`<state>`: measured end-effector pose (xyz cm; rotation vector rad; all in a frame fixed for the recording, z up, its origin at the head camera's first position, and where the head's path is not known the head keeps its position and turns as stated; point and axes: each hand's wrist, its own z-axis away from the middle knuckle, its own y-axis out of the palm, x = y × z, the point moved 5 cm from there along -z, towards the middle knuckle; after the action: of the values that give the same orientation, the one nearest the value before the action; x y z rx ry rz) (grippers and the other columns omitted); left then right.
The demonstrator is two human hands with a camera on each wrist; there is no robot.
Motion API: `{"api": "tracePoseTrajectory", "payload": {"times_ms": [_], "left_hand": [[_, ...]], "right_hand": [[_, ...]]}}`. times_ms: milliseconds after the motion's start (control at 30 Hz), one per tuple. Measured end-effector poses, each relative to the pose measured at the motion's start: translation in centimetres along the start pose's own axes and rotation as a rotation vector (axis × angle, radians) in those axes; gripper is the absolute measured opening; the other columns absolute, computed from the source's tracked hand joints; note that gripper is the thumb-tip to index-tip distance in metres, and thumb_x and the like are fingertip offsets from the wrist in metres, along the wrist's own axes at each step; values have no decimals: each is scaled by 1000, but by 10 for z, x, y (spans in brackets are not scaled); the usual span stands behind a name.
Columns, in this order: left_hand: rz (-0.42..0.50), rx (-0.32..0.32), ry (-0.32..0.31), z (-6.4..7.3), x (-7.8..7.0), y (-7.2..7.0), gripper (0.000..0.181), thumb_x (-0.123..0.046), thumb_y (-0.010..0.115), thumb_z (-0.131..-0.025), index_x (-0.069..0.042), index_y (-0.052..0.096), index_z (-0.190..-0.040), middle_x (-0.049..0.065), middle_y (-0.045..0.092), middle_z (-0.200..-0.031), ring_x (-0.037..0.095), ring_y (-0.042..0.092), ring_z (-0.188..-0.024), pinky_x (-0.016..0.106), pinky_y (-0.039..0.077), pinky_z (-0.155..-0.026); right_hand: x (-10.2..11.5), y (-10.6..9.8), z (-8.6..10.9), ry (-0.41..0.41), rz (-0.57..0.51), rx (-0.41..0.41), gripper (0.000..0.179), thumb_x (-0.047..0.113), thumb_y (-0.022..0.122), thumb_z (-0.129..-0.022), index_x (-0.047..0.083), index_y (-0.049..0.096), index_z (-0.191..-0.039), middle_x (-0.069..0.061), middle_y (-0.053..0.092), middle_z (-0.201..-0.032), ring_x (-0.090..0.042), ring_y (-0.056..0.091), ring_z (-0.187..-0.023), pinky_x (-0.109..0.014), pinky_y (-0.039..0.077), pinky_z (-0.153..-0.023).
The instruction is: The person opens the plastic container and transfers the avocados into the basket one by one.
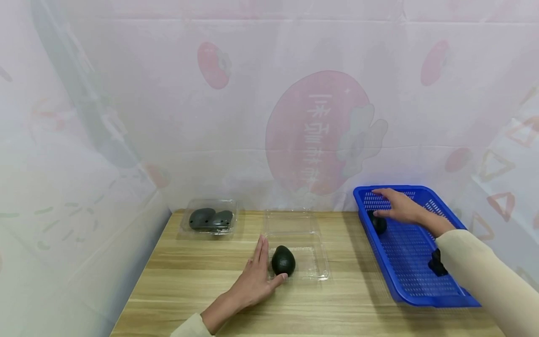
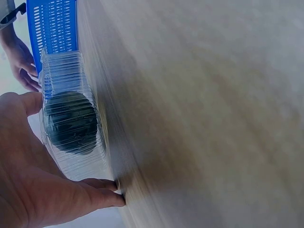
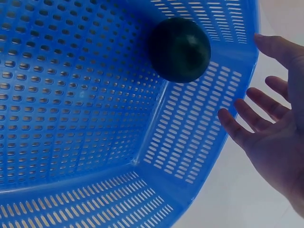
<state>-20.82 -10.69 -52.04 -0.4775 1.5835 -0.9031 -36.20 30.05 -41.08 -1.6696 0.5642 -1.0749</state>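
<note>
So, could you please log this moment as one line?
left hand: at open clear box, avocado inside | right hand: over blue basket, near another avocado

A clear box (image 1: 309, 263) sits on the table, its lid (image 1: 291, 222) laid back on the far side. In its left half lies a dark green, glossy avocado (image 1: 283, 260), narrow end pointing away from the person. The left hand (image 1: 251, 283) rests along the box's near left corner, fingers straight. Over to the right, a second avocado (image 1: 379, 225), just as dark, lies in the far left corner of the blue basket (image 1: 406, 267), under the right hand's (image 1: 400, 207) spread fingers.
</note>
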Motion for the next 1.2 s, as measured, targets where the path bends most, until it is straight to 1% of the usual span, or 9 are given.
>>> {"api": "tracePoseTrajectory", "payload": {"times_ms": [367, 533, 767, 967, 1067, 1200], "left_hand": [[1, 0, -1, -1, 0, 0, 111, -63, 62, -99, -2, 2, -170, 15, -8, -178, 45, 34, -154, 71, 25, -121], [4, 3, -4, -1, -1, -1, 112, -64, 62, -99, -2, 2, -170, 14, -9, -178, 44, 33, -154, 71, 25, -121], [5, 4, -6, 0, -1, -1, 112, -64, 63, -99, -1, 2, -170, 14, -9, -178, 44, 32, -155, 72, 25, -121], [0, -2, -6, -1, -1, -2, 111, -63, 63, -99, -1, 3, -170, 13, -9, -178, 44, 34, -154, 72, 25, -120], [3, 3, -8, 0, -1, -2, 111, -63, 63, -99, -2, 2, -170, 13, -9, -178, 44, 34, -154, 72, 25, -120], [8, 8, -10, 0, -1, -2, 111, -63, 62, -99, -1, 2, -170, 14, -9, -178, 44, 34, -154, 72, 25, -120]], "right_hand": [[9, -4, 0, 20, -2, -42, 67, 19, 75, -100, -14, 46, -151, -38, 51, -148, -56, 57, -128, -68, 47, -103], [20, -4, -2, 9, -5, -49, 66, 19, 73, -101, -15, 45, -151, -38, 51, -149, -55, 56, -130, -68, 46, -105], [30, -1, -2, -3, 34, -55, 64, 18, 73, -102, -13, 47, -151, -37, 52, -148, -55, 54, -132, -68, 45, -107], [40, -3, 0, -13, 27, -59, 63, 19, 72, -103, -12, 47, -152, -36, 51, -150, -55, 51, -135, -69, 44, -108], [45, -3, 1, -32, 26, -63, 63, 19, 72, -103, -12, 47, -152, -36, 51, -149, -55, 51, -135, -69, 43, -108], [50, -3, 0, -35, 20, -58, 63, 19, 72, -103, -11, 46, -153, -35, 51, -151, -54, 50, -137, -69, 44, -108]]}}
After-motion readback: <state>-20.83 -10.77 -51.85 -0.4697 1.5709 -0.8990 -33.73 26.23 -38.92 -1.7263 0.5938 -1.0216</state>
